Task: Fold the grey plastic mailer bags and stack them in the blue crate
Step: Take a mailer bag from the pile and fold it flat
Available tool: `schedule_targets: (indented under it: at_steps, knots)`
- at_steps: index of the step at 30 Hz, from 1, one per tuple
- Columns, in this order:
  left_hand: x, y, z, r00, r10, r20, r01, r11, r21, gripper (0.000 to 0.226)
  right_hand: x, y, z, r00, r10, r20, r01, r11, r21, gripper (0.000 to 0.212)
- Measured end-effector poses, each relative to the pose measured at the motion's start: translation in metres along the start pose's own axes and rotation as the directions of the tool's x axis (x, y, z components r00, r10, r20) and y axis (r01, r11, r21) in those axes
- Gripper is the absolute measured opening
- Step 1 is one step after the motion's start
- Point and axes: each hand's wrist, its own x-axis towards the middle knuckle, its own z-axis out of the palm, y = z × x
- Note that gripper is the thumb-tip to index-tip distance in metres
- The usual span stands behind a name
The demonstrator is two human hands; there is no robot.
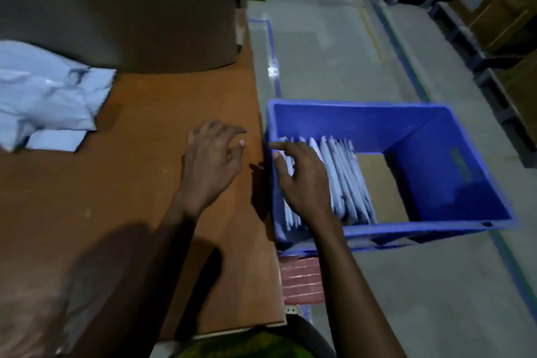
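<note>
A blue crate (436, 136) stands to the right of the wooden table (130, 183). Several folded grey mailer bags (345, 180) stand on edge in a row along its left side. My right hand (302, 177) reaches into the crate over the leftmost bags, fingers loosely spread, touching their tops. My left hand (212, 160) hovers over the table's right edge with fingers relaxed and holds nothing. A loose pile of unfolded grey mailer bags (46, 96) lies at the table's far left.
A large brown cardboard sheet (130, 9) stands at the back of the table. A pink item (302, 279) sits below the crate. Concrete floor with blue tape lines (274, 61) lies beyond, and stacked cartons on pallets (494, 9) fill the far right.
</note>
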Motion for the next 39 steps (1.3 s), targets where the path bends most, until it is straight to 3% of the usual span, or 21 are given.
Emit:
schedule_targets:
  at_steps: [7, 11, 17, 22, 27, 31, 35, 39]
  knots:
    - [-0.067, -0.124, -0.094, 0.971, -0.175, -0.160, 0.186, 0.981, 0.056, 0.026, 0.003, -0.118, 0.114, 0.965, -0.163, 0.207, 0.148, 0.985, 0.090, 0.025]
    - [-0.094, -0.210, -0.121, 0.943, -0.267, -0.199, 0.294, 0.948, 0.122, 0.028, 0.012, -0.165, 0.184, 0.951, -0.202, 0.236, 0.177, 0.976, 0.124, 0.024]
    - [-0.090, -0.303, -0.127, 0.940, -0.215, -0.266, 0.257, 0.957, 0.136, 0.034, 0.041, -0.200, 0.270, 0.950, -0.158, 0.269, 0.137, 0.986, 0.098, 0.028]
    - [-0.059, -0.340, -0.138, 0.943, -0.142, -0.302, 0.198, 0.966, 0.165, 0.041, 0.081, -0.220, 0.317, 0.962, -0.124, 0.242, 0.118, 0.992, 0.039, 0.049]
    - [-0.048, -0.366, -0.134, 0.934, -0.192, -0.302, 0.221, 0.973, 0.064, 0.042, 0.115, -0.230, 0.347, 0.942, 0.066, 0.330, -0.113, 0.986, 0.126, 0.078]
    - [-0.058, -0.352, -0.133, 0.937, -0.255, -0.240, 0.288, 0.951, 0.111, 0.056, 0.117, -0.230, 0.339, 0.943, 0.162, 0.292, -0.250, 0.923, 0.293, 0.063]
    - [-0.061, -0.328, -0.134, 0.942, -0.276, -0.189, 0.304, 0.942, 0.139, 0.070, 0.098, -0.219, 0.304, 0.914, 0.277, 0.296, -0.399, 0.745, 0.534, 0.057]
    - [-0.064, -0.291, -0.131, 0.964, -0.127, -0.233, 0.155, 0.982, 0.109, 0.050, 0.067, -0.190, 0.247, 0.882, 0.403, 0.246, -0.456, 0.592, 0.665, 0.054]
